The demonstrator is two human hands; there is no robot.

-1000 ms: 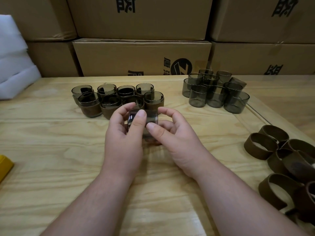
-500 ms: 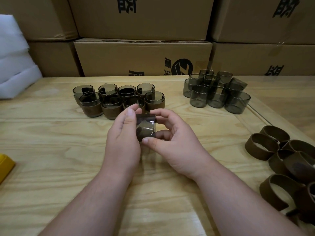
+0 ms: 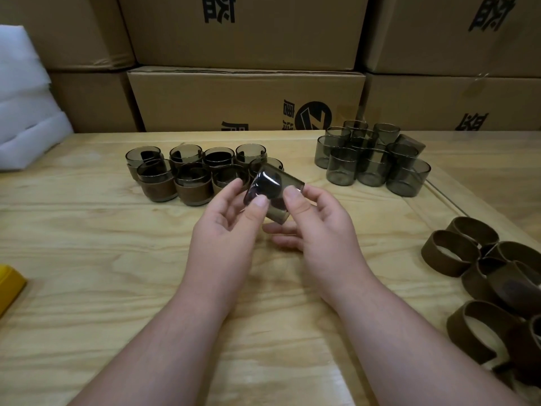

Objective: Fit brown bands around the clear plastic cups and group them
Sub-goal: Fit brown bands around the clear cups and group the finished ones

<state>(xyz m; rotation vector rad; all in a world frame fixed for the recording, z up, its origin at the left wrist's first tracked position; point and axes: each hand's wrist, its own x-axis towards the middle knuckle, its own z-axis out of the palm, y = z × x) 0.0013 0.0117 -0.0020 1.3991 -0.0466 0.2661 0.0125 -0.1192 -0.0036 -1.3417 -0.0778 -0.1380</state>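
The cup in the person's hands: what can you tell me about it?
The cup is short, smoky-grey and see-through, seemingly plastic. It is held above the wooden table, tilted on its side, its glossy base towards the camera. The left hand and right hand pinch it with thumbs and fingers. No brown band shows on it.

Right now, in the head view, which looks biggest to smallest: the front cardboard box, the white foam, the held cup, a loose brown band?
1. Front cardboard box
2. White foam, partly cut off by the frame
3. Loose brown band and held cup: look alike, and nearness differs, so unranked.
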